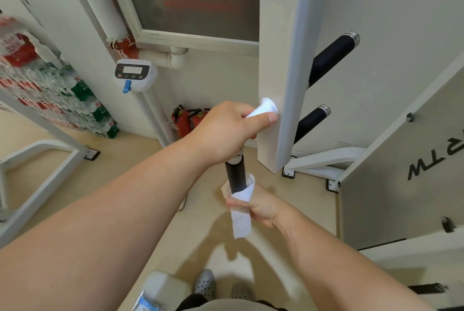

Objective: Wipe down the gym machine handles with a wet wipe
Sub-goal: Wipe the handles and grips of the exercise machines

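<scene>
Fingers of the right hand (pixel 263 206) are curling round the wet wipe (pixel 242 197), pressing it onto the black handle (pixel 234 176) just below the white upright (pixel 278 84); the left hand (pixel 226 130) is clamping the white bar (pixel 261 110) beside that upright, probably steadying the handle for wiping. Two further grips (pixel 331 57) are jutting behind the upright, seemingly awaiting cleaning.

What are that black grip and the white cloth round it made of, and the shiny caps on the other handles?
Black grip: matte, no glare, probably a rubber or foam sleeve. Wet wipe: thin white non-woven fabric, judging by its soft folds and limp tail. End caps: polished metal, going by their bright reflections.
</scene>
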